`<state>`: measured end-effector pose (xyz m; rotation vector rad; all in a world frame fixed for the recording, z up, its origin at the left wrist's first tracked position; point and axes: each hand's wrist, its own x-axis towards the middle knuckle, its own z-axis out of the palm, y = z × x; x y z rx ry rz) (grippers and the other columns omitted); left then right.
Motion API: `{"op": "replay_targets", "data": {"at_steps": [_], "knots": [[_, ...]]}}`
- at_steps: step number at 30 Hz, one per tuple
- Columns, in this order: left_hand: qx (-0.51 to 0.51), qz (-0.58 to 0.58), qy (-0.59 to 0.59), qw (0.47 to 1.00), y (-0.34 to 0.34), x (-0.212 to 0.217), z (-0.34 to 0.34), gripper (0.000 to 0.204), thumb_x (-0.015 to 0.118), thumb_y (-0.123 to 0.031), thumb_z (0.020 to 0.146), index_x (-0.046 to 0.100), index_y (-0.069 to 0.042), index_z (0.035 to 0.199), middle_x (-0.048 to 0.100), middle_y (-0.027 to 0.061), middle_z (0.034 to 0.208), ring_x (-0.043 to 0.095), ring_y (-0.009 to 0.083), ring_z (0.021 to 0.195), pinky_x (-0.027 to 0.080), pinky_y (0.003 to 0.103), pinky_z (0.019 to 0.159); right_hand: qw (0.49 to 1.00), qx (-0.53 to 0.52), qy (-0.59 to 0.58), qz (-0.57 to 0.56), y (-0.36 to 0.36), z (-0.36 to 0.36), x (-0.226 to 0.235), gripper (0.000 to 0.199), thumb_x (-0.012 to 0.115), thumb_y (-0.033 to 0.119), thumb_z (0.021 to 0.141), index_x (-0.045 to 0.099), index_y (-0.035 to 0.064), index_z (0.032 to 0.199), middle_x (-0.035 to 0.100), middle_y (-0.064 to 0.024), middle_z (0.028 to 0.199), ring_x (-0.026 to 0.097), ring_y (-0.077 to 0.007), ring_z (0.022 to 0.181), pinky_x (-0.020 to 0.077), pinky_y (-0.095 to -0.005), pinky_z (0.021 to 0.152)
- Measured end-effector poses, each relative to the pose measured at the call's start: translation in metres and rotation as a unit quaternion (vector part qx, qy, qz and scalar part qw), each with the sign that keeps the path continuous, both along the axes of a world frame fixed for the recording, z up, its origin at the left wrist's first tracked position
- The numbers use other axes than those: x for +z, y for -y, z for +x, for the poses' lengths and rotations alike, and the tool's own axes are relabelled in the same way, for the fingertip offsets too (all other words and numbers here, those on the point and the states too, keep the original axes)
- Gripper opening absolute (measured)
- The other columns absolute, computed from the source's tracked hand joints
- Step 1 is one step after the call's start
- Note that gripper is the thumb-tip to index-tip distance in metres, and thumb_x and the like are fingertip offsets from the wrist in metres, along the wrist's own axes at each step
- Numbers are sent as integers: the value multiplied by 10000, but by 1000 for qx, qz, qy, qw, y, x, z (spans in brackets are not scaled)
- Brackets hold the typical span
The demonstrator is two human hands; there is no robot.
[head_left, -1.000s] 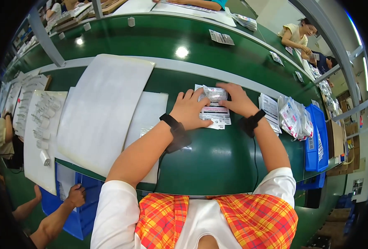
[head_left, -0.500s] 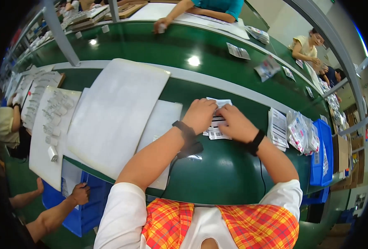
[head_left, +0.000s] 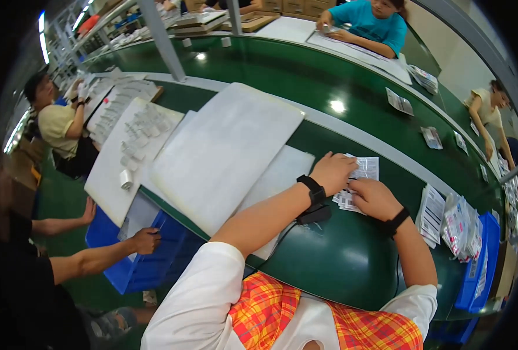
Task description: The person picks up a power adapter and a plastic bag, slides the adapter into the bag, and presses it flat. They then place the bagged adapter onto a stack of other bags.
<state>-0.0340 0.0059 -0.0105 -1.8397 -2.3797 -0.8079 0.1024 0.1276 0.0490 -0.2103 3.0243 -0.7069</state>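
Mostly hidden: the printed paper sheet (head_left: 361, 175) on the green table (head_left: 340, 262) lies under both hands, only its upper right part and a lower edge showing; print too small to make out. Left hand (head_left: 333, 172) rests palm down on the sheet's left part, fingers curled onto the paper, pressing rather than clasping; a black wristband (head_left: 311, 189) sits on that wrist with a dark cable trailing off it. Right hand (head_left: 374, 198) lies on the sheet's lower right, knuckles up, fingers folded under; cannot tell whether they pinch the paper or only press it. Sheet sits just ahead of the person's chest, between the two wrists. Left of the hands, large white sheets (head_left: 227, 151) overlap, their near edges cut off by the left forearm. Right of the hands, a stack of printed leaflets (head_left: 431, 213), then clear packets (head_left: 460, 227) just beside a blue bin (head_left: 480, 262) at the table edge; bin contents hard to tell. Lower left, another person's hand (head_left: 147, 240) touches a blue crate (head_left: 142, 256) holding white paper, partly tucked under the table
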Motion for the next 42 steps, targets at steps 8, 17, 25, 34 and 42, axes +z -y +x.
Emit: {"op": "replay_targets", "data": {"at_steps": [8,17,25,34,42], "knots": [[-10,-83,40,996,4,13,5,576,589,-400,863,496,-136,1366,429,46,1475,386,239,1354,245,580,1120,999,22,-46,-14,8,21,2,152,569,86,835,584,26,973,570,-161,898,564,-356,853,466,-426,766],[-46,-136,3,990,16,14,0,867,595,-617,763,371,-162,1467,243,76,1573,274,258,1426,150,605,1137,998,-52,12,36,41,71,19,347,650,156,821,562,44,1137,520,-200,1184,501,-374,1102,422,-438,936],[-62,-172,-22,983,8,48,14,821,652,-516,740,438,-96,1412,333,139,1517,274,337,1413,156,623,1122,999,-28,11,40,41,94,10,662,707,241,784,463,-3,1349,378,-255,1437,367,-403,1340,310,-429,1113],[-44,-151,-96,983,-37,36,36,507,667,-184,733,583,-51,1215,588,139,1121,554,350,1097,382,509,1024,998,-40,29,23,43,91,12,669,709,242,775,473,-4,1351,365,-258,1460,371,-404,1346,312,-418,1113],[-65,-78,-36,994,-22,16,27,505,609,-80,767,544,-48,1267,518,177,1292,507,349,1202,396,456,1037,998,-48,31,26,43,93,13,672,709,245,778,469,6,1359,355,-252,1470,367,-401,1350,310,-419,1112]]}}
